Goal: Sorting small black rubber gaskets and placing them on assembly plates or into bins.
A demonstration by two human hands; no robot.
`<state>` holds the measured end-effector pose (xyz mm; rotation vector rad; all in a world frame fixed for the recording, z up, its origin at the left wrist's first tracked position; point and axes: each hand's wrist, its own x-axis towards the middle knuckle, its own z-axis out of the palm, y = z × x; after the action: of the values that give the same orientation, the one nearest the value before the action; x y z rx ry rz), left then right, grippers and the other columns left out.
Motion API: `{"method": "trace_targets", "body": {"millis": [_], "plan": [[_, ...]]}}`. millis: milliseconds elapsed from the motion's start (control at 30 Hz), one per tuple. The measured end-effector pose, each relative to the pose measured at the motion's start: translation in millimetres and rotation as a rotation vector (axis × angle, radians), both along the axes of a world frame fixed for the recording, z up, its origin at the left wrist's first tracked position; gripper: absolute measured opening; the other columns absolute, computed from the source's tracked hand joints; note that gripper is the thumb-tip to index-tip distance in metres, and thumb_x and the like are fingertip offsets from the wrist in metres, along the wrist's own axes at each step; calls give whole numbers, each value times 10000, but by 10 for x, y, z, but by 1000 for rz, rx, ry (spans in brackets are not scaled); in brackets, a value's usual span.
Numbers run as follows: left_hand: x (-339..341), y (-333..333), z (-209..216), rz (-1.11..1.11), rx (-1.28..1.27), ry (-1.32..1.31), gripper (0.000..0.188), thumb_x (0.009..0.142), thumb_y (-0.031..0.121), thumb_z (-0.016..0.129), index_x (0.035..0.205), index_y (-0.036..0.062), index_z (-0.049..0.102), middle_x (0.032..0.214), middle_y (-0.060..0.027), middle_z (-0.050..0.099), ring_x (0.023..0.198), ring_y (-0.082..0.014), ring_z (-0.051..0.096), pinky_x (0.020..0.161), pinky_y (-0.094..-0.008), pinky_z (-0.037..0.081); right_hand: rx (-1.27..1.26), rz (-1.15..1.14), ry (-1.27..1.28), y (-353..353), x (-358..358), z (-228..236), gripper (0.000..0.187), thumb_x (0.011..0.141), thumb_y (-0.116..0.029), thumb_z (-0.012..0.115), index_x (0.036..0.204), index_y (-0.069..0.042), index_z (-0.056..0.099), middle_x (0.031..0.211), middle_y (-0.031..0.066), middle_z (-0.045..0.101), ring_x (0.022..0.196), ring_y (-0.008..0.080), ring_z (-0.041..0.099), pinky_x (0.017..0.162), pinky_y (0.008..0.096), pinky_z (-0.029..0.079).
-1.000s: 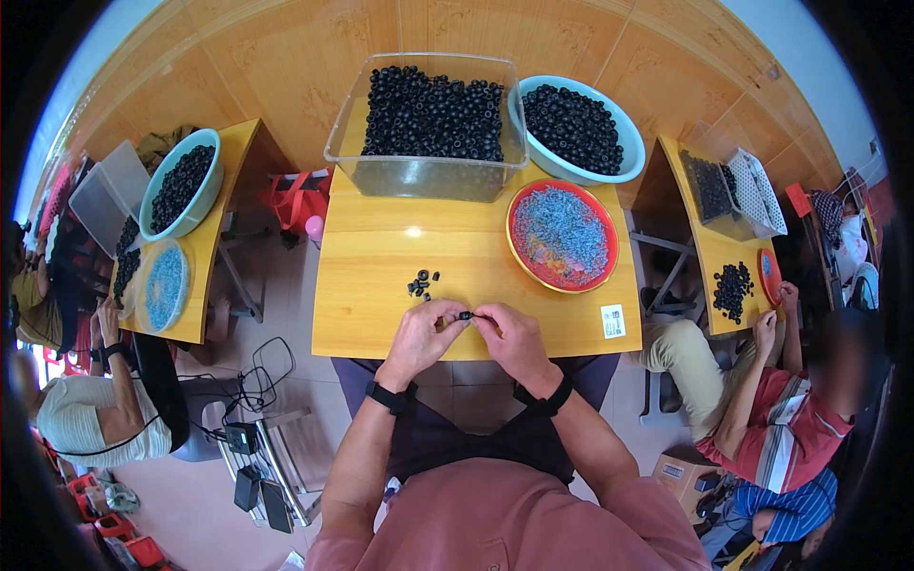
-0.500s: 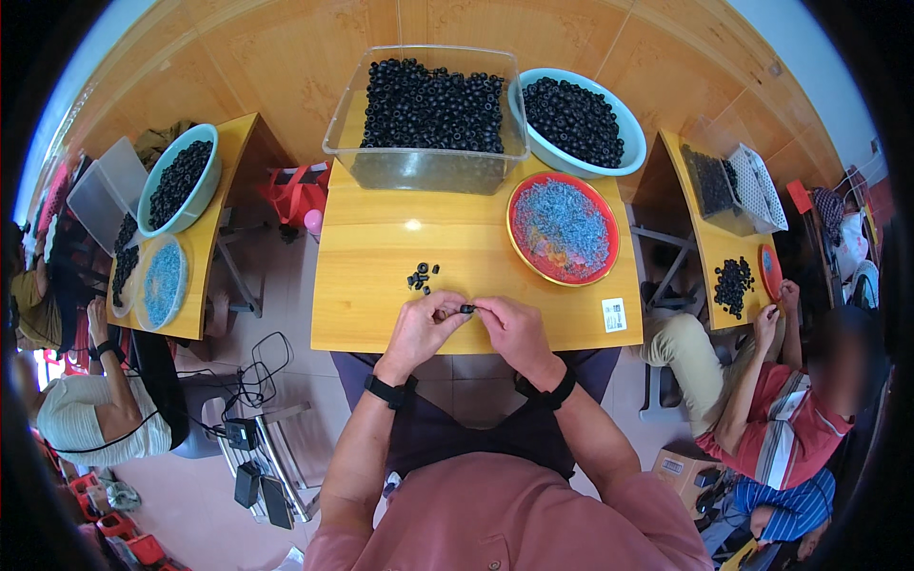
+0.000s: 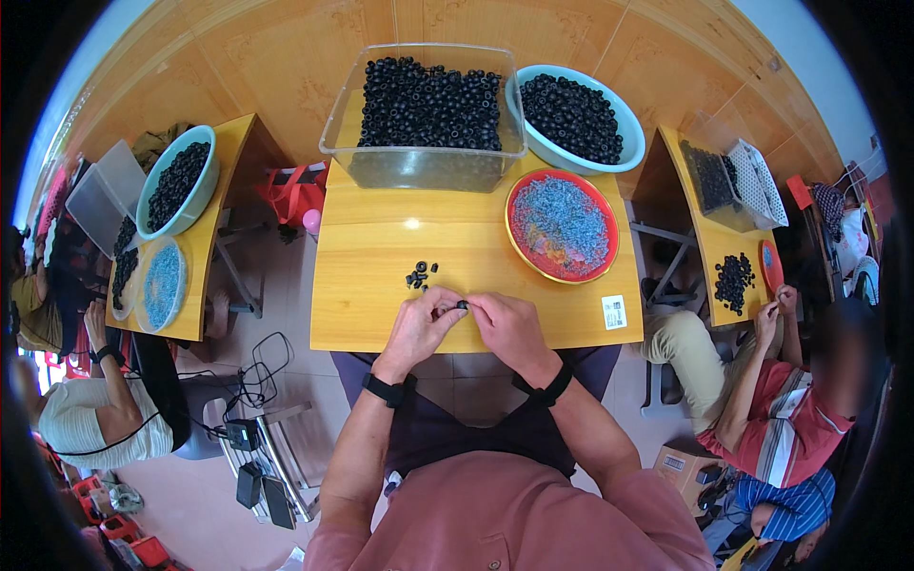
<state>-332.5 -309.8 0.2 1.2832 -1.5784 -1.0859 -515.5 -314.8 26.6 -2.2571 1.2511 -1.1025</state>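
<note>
Above the table's near edge, my left hand pinches a small black cylindrical part between thumb and fingertips. Closed fingertips of my right hand meet the part from the other side; whether they also hold something tiny is hidden. Just beyond my left hand lies a small group of loose black parts. Farther right stands a red dish with a yellow rim, holding many small bluish, clear-looking pieces.
A clear plastic bin and a light-blue basin, both full of black parts, stand at the table's back. A white label lies near the right edge. People work at side tables left and right.
My right fingers have moved slightly left, closer against the black part, which now shows less between the hands. The loose parts stay where they were.
</note>
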Motion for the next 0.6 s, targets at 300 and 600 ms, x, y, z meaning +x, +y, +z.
{"method": "trace_targets", "body": {"millis": [300,600], "plan": [[3,-27,-11,43,68,72,189,922,131,749,980,-25,660,731,-66,684,658,-89,582,613,-278,488,213,54,38,-183,10,54,104,917,-109,626,940,-24,682,817,198,691,762,389,684,649,478,536],[-51,-46,-50,144,61,59,219,899,156,777,977,-19,673,731,-67,683,658,-98,592,620,-288,498,108,22,-7,-39,94,-4,120,906,-23,631,1004,17,687,878,201,712,822,375,707,689,425,561]]}}
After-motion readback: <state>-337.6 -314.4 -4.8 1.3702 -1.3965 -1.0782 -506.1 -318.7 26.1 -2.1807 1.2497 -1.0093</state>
